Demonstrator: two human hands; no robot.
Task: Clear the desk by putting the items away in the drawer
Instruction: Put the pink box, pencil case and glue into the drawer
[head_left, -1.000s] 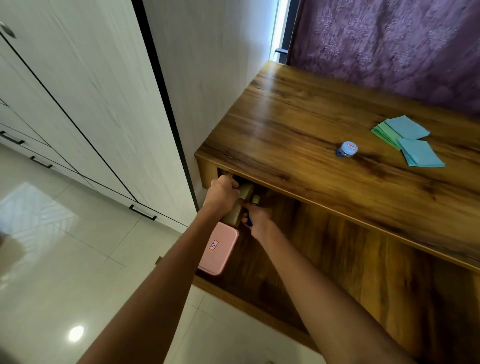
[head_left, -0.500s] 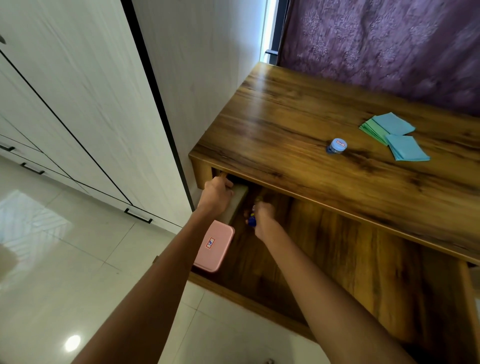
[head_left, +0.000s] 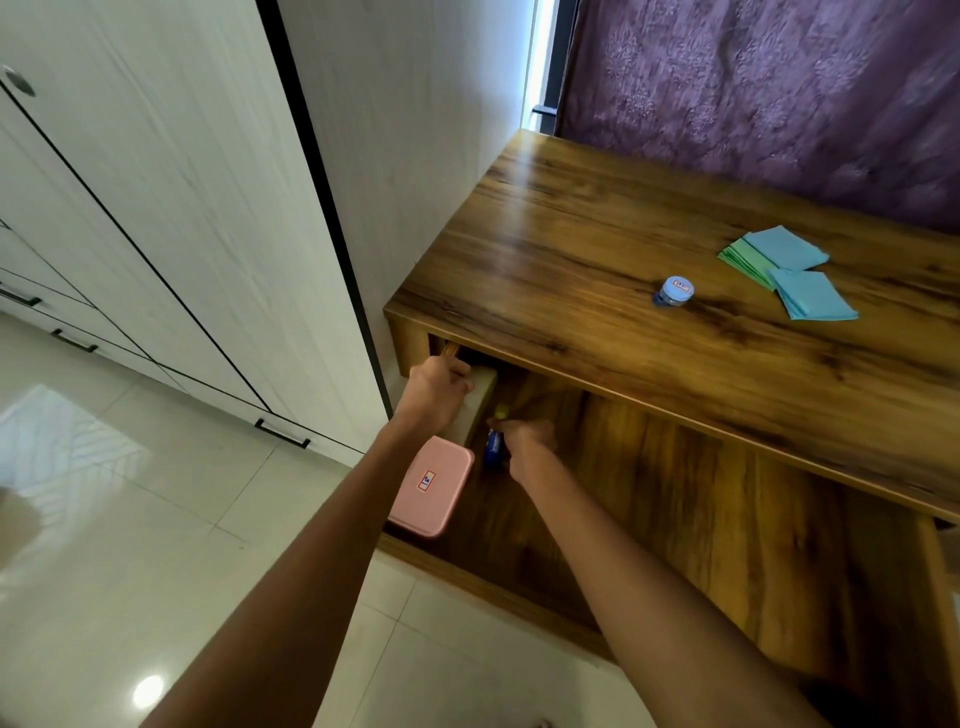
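The drawer (head_left: 675, 519) is seen pulled out from under the wooden desk (head_left: 597, 270), its dark wood floor exposed below the desk's front edge. At the drawer's left end a pink box (head_left: 431, 486) with a small red and white label is seen lying flat, close to the front left corner. Behind it a pale beige object (head_left: 480, 395) is seen along the drawer's left side, reaching back under the desk top.

The left hand (head_left: 436, 387) is curled with its fingers closed at the far end of that beige object, just under the desk edge; whether the object itself or the drawer's side is gripped cannot be told. The right hand (head_left: 524, 449) is lowered into the drawer just beside the pink box, and its fingers are closed around a small blue item (head_left: 492, 449), which is blurred; a yellowish tip (head_left: 500, 413) is visible just above it.

On the desk top a small round container (head_left: 674, 291) with a pale lid and a red label is left standing, well apart from the hands. Further right, a fanned stack of green and blue sheets (head_left: 784, 270) is laid flat near the purple curtain (head_left: 779, 93). White cabinet doors (head_left: 156, 208) are seen to the left of the desk.
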